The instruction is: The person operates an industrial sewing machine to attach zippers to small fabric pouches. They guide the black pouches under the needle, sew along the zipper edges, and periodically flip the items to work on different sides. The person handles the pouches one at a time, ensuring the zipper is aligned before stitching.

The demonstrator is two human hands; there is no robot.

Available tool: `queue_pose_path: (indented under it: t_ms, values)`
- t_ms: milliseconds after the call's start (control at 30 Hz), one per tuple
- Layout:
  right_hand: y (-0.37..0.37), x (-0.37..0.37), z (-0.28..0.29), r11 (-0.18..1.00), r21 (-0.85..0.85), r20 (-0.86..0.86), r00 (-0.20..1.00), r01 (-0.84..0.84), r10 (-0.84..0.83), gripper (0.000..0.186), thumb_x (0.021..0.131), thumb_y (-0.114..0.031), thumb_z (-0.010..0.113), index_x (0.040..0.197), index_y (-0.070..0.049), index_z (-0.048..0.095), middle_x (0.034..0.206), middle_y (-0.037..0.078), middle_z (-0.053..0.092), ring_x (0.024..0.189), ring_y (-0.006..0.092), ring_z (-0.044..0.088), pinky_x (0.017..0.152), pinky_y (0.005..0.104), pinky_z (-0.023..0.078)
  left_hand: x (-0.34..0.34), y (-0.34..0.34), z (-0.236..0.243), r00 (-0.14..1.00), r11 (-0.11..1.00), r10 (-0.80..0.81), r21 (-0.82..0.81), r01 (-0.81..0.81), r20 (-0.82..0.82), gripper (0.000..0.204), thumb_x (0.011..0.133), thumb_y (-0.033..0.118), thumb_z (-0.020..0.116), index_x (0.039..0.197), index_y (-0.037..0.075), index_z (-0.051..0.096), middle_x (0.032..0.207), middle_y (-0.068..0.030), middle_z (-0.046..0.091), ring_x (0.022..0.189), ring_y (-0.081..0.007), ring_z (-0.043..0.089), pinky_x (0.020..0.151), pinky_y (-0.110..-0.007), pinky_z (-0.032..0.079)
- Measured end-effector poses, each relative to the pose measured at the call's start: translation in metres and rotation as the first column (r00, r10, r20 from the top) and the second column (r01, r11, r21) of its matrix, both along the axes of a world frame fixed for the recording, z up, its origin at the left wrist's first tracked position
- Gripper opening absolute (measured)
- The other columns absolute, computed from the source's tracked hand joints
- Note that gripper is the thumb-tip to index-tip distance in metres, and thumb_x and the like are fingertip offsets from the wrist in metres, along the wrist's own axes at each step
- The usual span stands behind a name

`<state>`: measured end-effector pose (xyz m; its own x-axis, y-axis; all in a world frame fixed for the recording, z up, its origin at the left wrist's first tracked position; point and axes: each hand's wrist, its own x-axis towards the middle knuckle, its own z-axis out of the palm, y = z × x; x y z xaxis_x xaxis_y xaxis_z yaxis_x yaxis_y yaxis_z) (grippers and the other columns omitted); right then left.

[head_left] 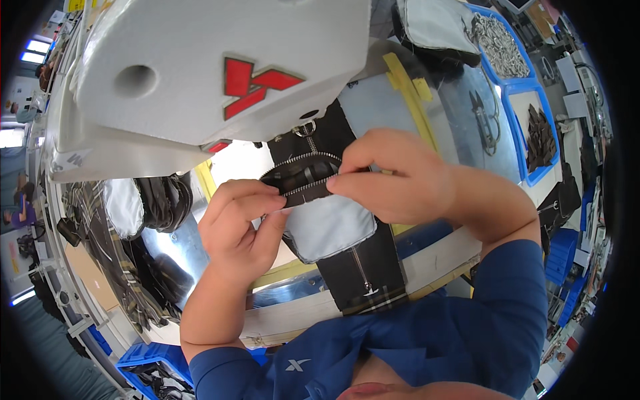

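L hand [237, 220]: fingers curled, pinching zipper edge [303, 175] | R hand [393, 177]: wrist bent, fingertips pinched on same edge

The white machine head [220, 73] blocks the far left; bare table [460, 100] lies open far right, before 2 blue trays [527, 83].

Machine head [220, 73]: behind and above the hands.
Pouch [333, 227]: centre of table [460, 100], between left hand [237, 227] and right hand [393, 177].
Trays [527, 113]: far right.
Fabric pile [127, 233]: left.
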<state>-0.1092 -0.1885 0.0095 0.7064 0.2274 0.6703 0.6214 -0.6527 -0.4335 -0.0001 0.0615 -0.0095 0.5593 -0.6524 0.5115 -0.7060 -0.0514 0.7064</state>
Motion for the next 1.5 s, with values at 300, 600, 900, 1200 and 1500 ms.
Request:
queue_pose_path:
  t_ms: [300,600,900,1200,1500]
  values:
    - [-0.001,0.002,-0.002,1.000,-0.025,0.017,1.000,-0.012,0.012,0.029,0.074,0.002,0.080,0.102,-0.003,0.076,0.094,0.013,0.068,0.074,0.0304,0.066,0.062,0.0383,0.053,0.007,-0.001,-0.003,0.993,0.994,-0.086,-0.070,0.081,-0.076,0.024,0.077,-0.006,0.085,0.097,0.003,0.077,0.099,-0.0148,0.075,0.088,-0.0268,0.073,0.075,-0.036,0.059]
    - [0.014,-0.001,-0.005,0.992,0.061,-0.259,0.962,0.110,-0.091,0.023,0.076,0.004,0.083,0.096,-0.002,0.075,0.085,0.011,0.066,0.068,0.0259,0.064,0.057,0.0372,0.049,0.001,-0.009,-0.006,0.982,0.996,-0.083,-0.006,0.084,-0.168,0.025,0.084,0.007,0.090,0.107,0.004,0.080,0.100,-0.0115,0.073,0.085,-0.0226,0.071,0.071,-0.032,0.056]
    - [0.018,0.002,0.001,0.983,0.111,-0.400,0.912,0.143,-0.088,0.017,0.083,-0.003,0.083,0.098,-0.003,0.076,0.086,0.011,0.067,0.069,0.0246,0.065,0.060,0.0354,0.050,-0.001,-0.014,-0.010,0.986,0.997,-0.082,-0.001,0.083,-0.143,0.018,0.088,0.005,0.086,0.104,0.004,0.080,0.099,-0.0101,0.072,0.082,-0.0219,0.071,0.069,-0.032,0.057]
    - [0.007,0.002,0.000,0.961,0.183,-0.383,0.915,0.208,-0.125,0.012,0.087,0.000,0.081,0.097,-0.001,0.074,0.088,0.011,0.069,0.071,0.0228,0.065,0.062,0.0336,0.051,-0.005,-0.019,-0.007,0.965,0.972,0.231,0.085,-0.221,-0.127,0.038,0.084,0.018,0.093,0.113,0.003,0.072,0.096,-0.0079,0.072,0.078,-0.0175,0.068,0.067,-0.031,0.056]
    - [0.008,0.001,0.005,0.948,0.183,-0.383,0.907,0.260,-0.175,0.011,0.089,-0.002,0.081,0.097,-0.003,0.073,0.086,0.009,0.068,0.069,0.0184,0.064,0.062,0.0326,0.051,0.000,-0.012,-0.005,0.923,0.955,0.244,0.242,-0.174,-0.298,0.015,0.100,0.010,0.077,0.108,-0.002,0.072,0.085,-0.0098,0.074,0.075,-0.0165,0.068,0.070,-0.033,0.055]
